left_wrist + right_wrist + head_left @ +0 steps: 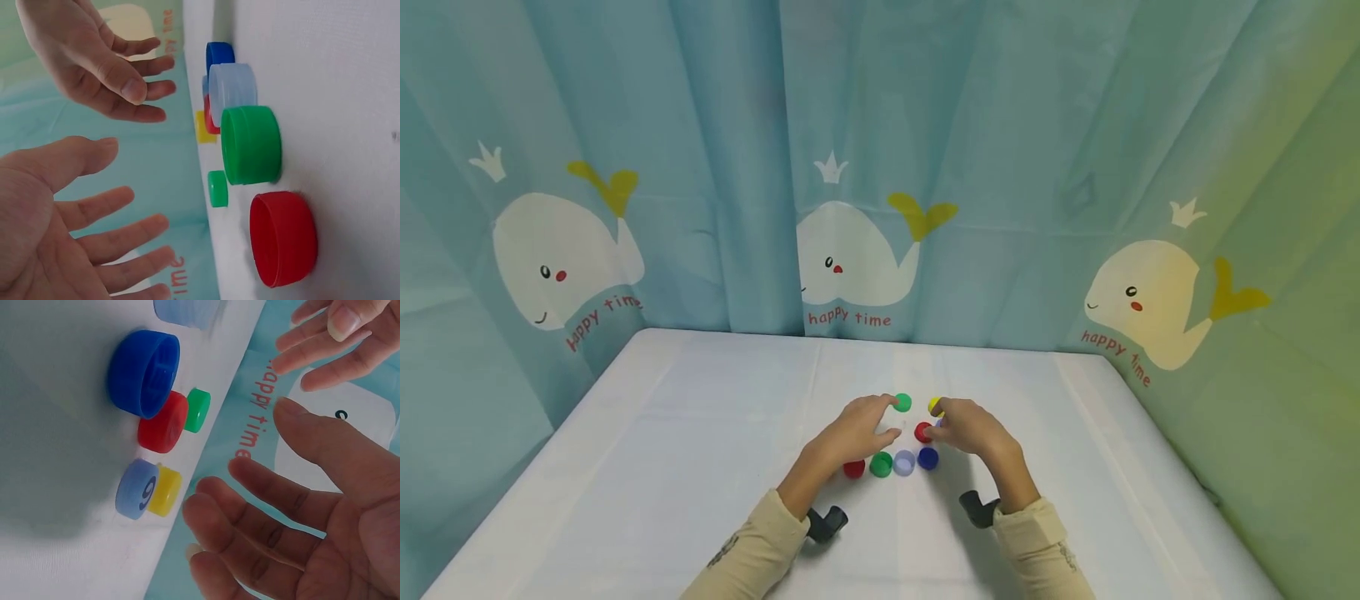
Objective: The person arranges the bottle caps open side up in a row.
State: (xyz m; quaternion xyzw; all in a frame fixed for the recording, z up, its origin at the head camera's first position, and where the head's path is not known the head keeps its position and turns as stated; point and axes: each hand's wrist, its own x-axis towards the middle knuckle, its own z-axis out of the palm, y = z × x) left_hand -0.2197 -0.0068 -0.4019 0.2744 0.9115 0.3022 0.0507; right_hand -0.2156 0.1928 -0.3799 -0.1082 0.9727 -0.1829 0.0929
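In the head view, our left grip (859, 427) and right grip (973, 425) hang over the white counter (662, 467), thumbs and fingers apart, clasping nothing. Under and between them lie our bottle caps. The near row holds the front red cap (853, 468), front green cap (882, 465), clear bluish cap (904, 463) and dark blue cap (928, 459). Farther off sit the back green cap (902, 403), the yellow cap (934, 406) and the back red cap (921, 432). From here alone we cannot tell whether the right fingers touch any cap.

In the left wrist view, our left fingers are spread, well clear of the caps. The near row stands hollow side up and close together, so in our judgement a narrow pinch on the outer walls, coming straight down, disturbs the neighbours least.

In the right wrist view, our right fingers bend loosely, thumb apart, with nothing between them. The light blue cap (136, 489), dark-marked on top, sits near the yellow one, both closed side up. They look low, so we would do well to bring the fingertips almost to the surface for a sure hold, and keep both grips from crowding the same cap.
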